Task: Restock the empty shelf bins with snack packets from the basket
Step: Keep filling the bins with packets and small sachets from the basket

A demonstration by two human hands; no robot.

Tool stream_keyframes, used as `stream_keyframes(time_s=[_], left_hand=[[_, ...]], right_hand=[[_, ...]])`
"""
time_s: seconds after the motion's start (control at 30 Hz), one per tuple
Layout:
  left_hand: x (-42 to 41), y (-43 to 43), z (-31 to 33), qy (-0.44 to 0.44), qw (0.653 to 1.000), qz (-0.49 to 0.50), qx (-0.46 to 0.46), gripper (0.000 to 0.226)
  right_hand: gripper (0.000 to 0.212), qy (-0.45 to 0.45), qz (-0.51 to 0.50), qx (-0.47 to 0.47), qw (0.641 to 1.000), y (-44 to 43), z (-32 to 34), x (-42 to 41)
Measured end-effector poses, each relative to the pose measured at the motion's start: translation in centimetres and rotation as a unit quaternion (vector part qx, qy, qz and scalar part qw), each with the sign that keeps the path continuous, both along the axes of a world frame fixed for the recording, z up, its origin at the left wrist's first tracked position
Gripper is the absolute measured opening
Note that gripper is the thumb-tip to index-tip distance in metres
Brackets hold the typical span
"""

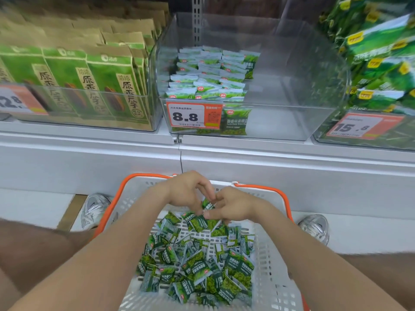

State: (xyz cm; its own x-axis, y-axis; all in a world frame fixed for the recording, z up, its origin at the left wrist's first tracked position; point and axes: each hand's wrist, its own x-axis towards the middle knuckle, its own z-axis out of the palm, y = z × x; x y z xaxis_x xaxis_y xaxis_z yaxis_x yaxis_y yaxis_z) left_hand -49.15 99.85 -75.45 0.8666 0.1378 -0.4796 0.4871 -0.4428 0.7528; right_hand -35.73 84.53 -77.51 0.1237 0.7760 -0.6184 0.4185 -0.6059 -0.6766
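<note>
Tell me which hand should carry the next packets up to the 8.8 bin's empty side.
Right, probably. The right hand pinches green pea packets in the basket and is nearer the bare right half of the clear bin; the left hand lies farther left.

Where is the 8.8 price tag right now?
In the head view, the 8.8 price tag hangs on the clear middle bin, at its front left, above the basket.
</note>
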Motion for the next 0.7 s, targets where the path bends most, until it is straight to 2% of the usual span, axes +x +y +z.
stream_keyframes(time_s=[0.07, 0.2, 0.27, 0.33, 0.47, 0.53, 0.6, 0.7], left_hand=[[-0.1, 0.0, 1.1, -0.013, 0.999, 0.039, -0.019, 0.045], [-1.2, -0.1, 2.1, -0.014, 0.984, 0.136, -0.113, 0.027], [-1.6, -0.1, 2.5, -0.028, 0.976, 0.163, -0.143, 0.021], [-1.6, -0.1, 3.1, -0.041, 0.974, 0.170, -0.144, 0.018], [-0.9, -0.3, 4.8, -0.067, 0.977, 0.172, -0.104, 0.015], [-0.5, -0.8, 6.4, -0.088, 0.976, 0.182, -0.085, 0.014], [0.2, -1.6, 8.4, -0.127, 0.972, 0.188, -0.055, 0.013], [1.6, -2.9, 11.9, -0.250, 0.947, 0.202, -0.020, 0.022]], right_hand=[[0.038, 0.038, -0.047, 0.041, 0.997, -0.7, 0.3, 0.6], [0.049, 0.079, -0.104, 0.103, 0.986, -1.6, 1.1, 1.2], [0.039, 0.097, -0.120, 0.117, 0.981, -1.9, 1.2, 1.2], [0.027, 0.099, -0.143, 0.135, 0.975, -2.1, 1.9, 0.9], [0.026, 0.102, -0.172, 0.174, 0.964, -2.5, 4.2, 0.5], [0.022, 0.074, -0.184, 0.195, 0.960, -2.4, 5.2, 0.6], [0.015, 0.014, -0.205, 0.261, 0.943, -2.0, 6.3, 0.3], [0.006, -0.169, -0.239, 0.420, 0.859, -1.1, 8.8, -0.6]])
